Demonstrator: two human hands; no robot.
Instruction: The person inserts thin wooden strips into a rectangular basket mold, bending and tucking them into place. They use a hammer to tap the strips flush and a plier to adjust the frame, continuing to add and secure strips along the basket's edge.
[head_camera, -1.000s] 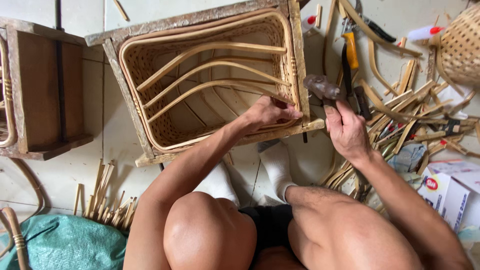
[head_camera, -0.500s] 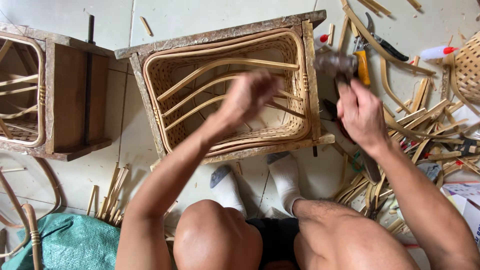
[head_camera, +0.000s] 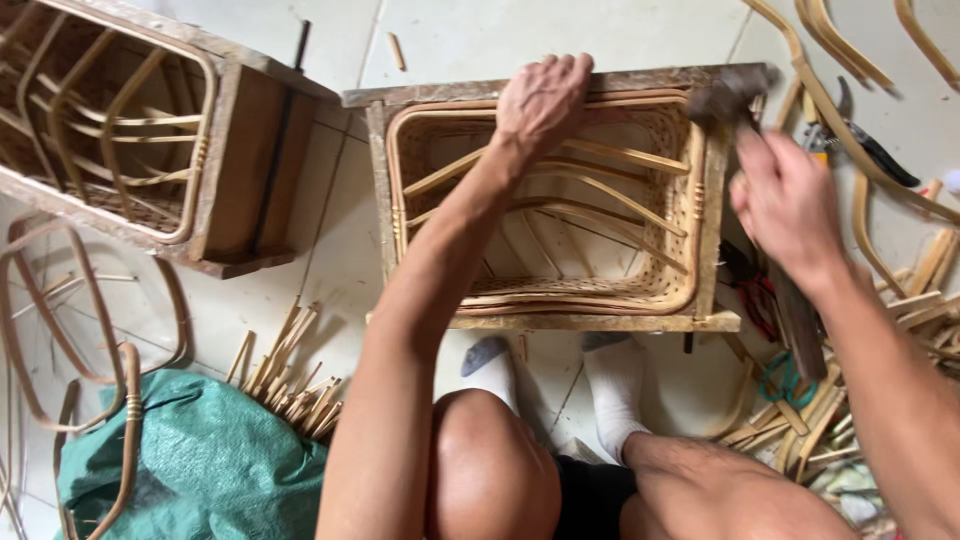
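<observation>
The person's left hand (head_camera: 543, 100) lies palm down on the far edge of a rattan basket (head_camera: 545, 205) that sits inside a square wooden frame (head_camera: 380, 190), fingers together and curled over the rim, pressing on it rather than pinching anything. The right hand (head_camera: 785, 205) is closed in a fist around the handle of a hammer (head_camera: 728, 98), whose dark metal head hangs just above the frame's far right corner, a little to the right of the left hand; whether the head touches the wood cannot be told. Under both hands the basket opens upward, showing curved cane ribs crossing its woven inside. Nearer the body than the hands, two feet in white socks (head_camera: 560, 375) rest against the frame's near edge, with a bare knee below them. Beyond the right hand, a pair of cutters (head_camera: 860, 145) with dark handles lies on the tiled floor among long bent cane strips (head_camera: 850, 60). Beneath the right forearm lie short split sticks (head_camera: 800, 420) and a green loop of cord. Well to the left of the left hand stands a second frame (head_camera: 140, 130) holding another basket, tilted on the floor. Below it, left of the left forearm, are loose cane hoops (head_camera: 60, 320), a bundle of short sticks, and a green woven sack (head_camera: 210, 465).
</observation>
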